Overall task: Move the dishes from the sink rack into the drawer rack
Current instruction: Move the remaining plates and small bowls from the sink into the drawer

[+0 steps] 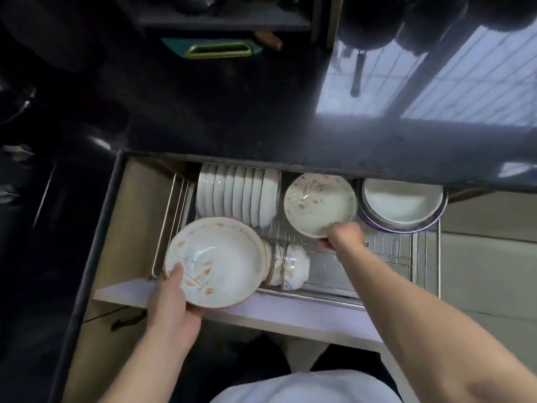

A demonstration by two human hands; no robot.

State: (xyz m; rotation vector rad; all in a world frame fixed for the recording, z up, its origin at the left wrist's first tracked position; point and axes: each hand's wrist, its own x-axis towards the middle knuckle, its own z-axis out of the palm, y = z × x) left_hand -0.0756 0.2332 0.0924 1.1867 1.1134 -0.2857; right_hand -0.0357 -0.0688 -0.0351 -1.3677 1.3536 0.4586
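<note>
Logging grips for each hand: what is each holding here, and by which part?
Left hand holds the large floral bowl by its near-left rim. Right hand grips the smaller floral dish by its near edge, over the drawer rack.

I saw a large floral bowl (pixel 216 261) tilted at the drawer rack's (pixel 389 248) near left; a smaller patterned plate (pixel 319 205) stood tilted farther in, right of upright white plates (pixel 238 196).
</note>
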